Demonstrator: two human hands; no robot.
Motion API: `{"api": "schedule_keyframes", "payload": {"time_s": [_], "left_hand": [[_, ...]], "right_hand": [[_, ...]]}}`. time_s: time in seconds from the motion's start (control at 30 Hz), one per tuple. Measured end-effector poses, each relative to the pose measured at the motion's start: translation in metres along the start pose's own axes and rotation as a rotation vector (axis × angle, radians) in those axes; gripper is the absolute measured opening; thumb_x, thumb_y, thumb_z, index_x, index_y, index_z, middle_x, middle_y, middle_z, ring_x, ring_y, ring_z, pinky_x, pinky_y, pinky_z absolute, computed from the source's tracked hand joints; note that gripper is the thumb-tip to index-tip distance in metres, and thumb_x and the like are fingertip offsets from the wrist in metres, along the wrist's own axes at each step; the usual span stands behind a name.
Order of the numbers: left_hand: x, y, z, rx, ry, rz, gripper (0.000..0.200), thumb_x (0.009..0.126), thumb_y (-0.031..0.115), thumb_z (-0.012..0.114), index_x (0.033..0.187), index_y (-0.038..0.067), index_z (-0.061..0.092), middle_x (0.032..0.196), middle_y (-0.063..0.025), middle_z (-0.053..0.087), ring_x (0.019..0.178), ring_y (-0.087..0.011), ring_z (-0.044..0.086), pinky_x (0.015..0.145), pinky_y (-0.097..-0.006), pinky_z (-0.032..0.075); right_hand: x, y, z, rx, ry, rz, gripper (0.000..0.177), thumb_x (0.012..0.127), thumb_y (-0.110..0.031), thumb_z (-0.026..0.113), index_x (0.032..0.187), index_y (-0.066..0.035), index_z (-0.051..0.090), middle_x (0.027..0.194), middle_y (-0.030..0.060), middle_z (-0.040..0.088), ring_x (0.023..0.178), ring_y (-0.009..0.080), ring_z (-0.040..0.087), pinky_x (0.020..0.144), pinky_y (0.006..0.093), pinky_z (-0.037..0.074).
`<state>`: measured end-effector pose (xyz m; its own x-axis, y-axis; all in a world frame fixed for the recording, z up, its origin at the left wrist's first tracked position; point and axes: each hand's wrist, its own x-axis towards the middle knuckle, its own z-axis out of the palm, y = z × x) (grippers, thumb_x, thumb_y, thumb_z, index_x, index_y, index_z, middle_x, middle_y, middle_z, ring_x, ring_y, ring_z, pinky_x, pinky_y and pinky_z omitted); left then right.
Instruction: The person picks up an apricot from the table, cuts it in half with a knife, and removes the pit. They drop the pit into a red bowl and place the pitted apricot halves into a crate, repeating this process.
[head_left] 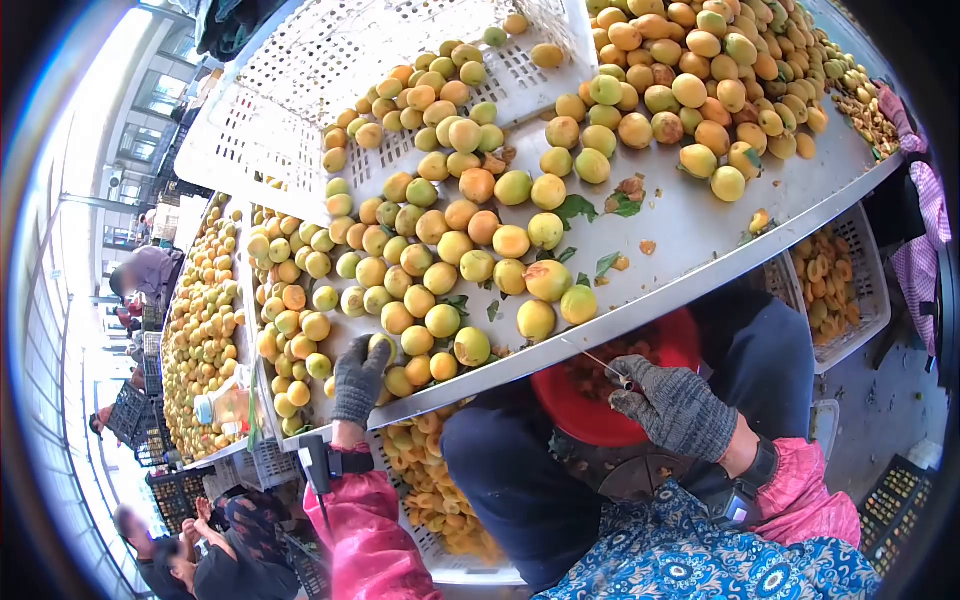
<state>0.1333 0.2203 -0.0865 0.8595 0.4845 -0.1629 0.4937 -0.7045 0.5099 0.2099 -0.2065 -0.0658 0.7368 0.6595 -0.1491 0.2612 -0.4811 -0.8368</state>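
Note:
My left hand (358, 382), in a grey knit glove, is at the near edge of the metal table (690, 245), its fingers closed on a yellow-green apricot (384, 345). Many more apricots (440, 277) lie loose around it. My right hand (680, 408), gloved alike, is closed on a small, thin-bladed knife (600, 364). The blade points up and left toward the table edge. Below that hand, between my knees, stands a red basin (610, 425) with brownish scraps in it. The right hand hides part of the basin.
A white perforated crate (290, 110) lies tipped on the table, apricots spilling from it. Below the table stand crates of cut apricots (440, 490), another at right (828, 290). A clear jug (228, 408) is at left. Other people (235, 545) sit at left; a co-worker's sleeve (920, 230) shows at right.

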Motion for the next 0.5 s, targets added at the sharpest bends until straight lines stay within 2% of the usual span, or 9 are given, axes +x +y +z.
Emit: {"api": "schedule_keyframes", "payload": {"time_s": [0.07,0.17,0.23,0.3,0.33,0.37,0.4,0.47,0.5], "left_hand": [[-0.013,0.012,-0.011,-0.334,0.121,-0.080,0.034,0.092,0.027,0.058,0.106,-0.004,0.062,0.093,-0.0091,0.067,0.081,-0.0170,0.063,0.073,-0.0292,0.050],[-0.044,0.045,-0.016,-0.710,0.250,-0.028,0.037,0.096,0.031,0.051,0.101,-0.004,0.061,0.088,-0.0079,0.063,0.078,-0.0153,0.062,0.069,-0.0271,0.051],[-0.067,0.075,-0.007,-0.903,0.178,-0.034,0.046,0.097,0.039,0.048,0.100,-0.005,0.058,0.089,-0.0104,0.063,0.076,-0.0197,0.062,0.069,-0.0305,0.051],[-0.086,0.106,0.021,-1.291,0.160,-0.013,0.051,0.095,0.043,0.049,0.104,-0.006,0.056,0.092,-0.0130,0.063,0.079,-0.0224,0.062,0.073,-0.0334,0.051],[-0.101,0.124,0.030,-1.312,0.140,-0.063,0.051,0.094,0.043,0.051,0.106,-0.006,0.055,0.094,-0.0139,0.062,0.081,-0.0233,0.061,0.075,-0.0344,0.051],[-0.114,0.142,0.042,-1.334,0.116,-0.112,0.051,0.093,0.043,0.053,0.107,-0.006,0.054,0.097,-0.0147,0.062,0.082,-0.0242,0.061,0.077,-0.0354,0.051],[-0.121,0.159,0.064,-1.621,0.158,-0.090,0.048,0.092,0.039,0.057,0.112,-0.005,0.052,0.102,-0.0148,0.061,0.086,-0.0261,0.061,0.081,-0.0374,0.051],[-0.140,0.195,0.088,-1.664,0.110,-0.059,0.048,0.092,0.037,0.058,0.114,-0.005,0.052,0.104,-0.0147,0.060,0.087,-0.0266,0.061,0.081,-0.0377,0.051],[-0.147,0.206,0.094,-1.690,0.087,-0.033,0.049,0.091,0.036,0.060,0.115,-0.005,0.051,0.105,-0.0146,0.060,0.088,-0.0271,0.061,0.082,-0.0379,0.051]], "right_hand": [[-0.001,0.002,0.004,0.127,0.039,-0.035,0.029,0.091,-0.023,0.057,0.111,-0.002,0.058,0.090,0.0194,0.066,0.076,0.0364,0.064,0.066,0.0440,0.050],[-0.005,-0.006,0.006,0.329,0.040,-0.109,0.024,0.092,-0.017,0.054,0.110,-0.001,0.058,0.088,0.0179,0.065,0.075,0.0337,0.064,0.065,0.0412,0.051],[-0.011,-0.014,0.009,0.399,0.016,-0.144,0.021,0.093,-0.014,0.053,0.108,0.000,0.058,0.086,0.0167,0.065,0.074,0.0313,0.065,0.064,0.0393,0.051],[-0.013,-0.030,0.020,0.723,0.028,-0.045,0.023,0.096,-0.016,0.050,0.112,0.000,0.058,0.076,0.0043,0.060,0.069,0.0102,0.057,0.063,0.0255,0.047],[-0.017,-0.043,0.014,0.598,0.024,-0.024,0.024,0.096,-0.018,0.051,0.112,-0.001,0.057,0.075,0.0076,0.062,0.066,0.0168,0.061,0.062,0.0296,0.049],[-0.019,-0.049,0.015,0.583,0.041,-0.016,0.024,0.096,-0.018,0.051,0.112,-0.001,0.057,0.075,0.0076,0.062,0.066,0.0168,0.061,0.062,0.0296,0.049],[-0.022,-0.053,0.017,0.556,0.071,-0.085,0.020,0.095,-0.016,0.051,0.108,-0.002,0.058,0.073,0.0093,0.062,0.063,0.0210,0.062,0.059,0.0324,0.049],[-0.027,-0.055,0.025,0.503,0.162,-0.199,0.017,0.094,-0.017,0.053,0.102,-0.003,0.057,0.072,0.0153,0.061,0.060,0.0317,0.062,0.056,0.0389,0.049],[-0.030,-0.053,0.027,0.485,0.173,-0.193,0.017,0.094,-0.017,0.053,0.102,-0.003,0.057,0.072,0.0153,0.061,0.060,0.0317,0.062,0.056,0.0389,0.049]]}}
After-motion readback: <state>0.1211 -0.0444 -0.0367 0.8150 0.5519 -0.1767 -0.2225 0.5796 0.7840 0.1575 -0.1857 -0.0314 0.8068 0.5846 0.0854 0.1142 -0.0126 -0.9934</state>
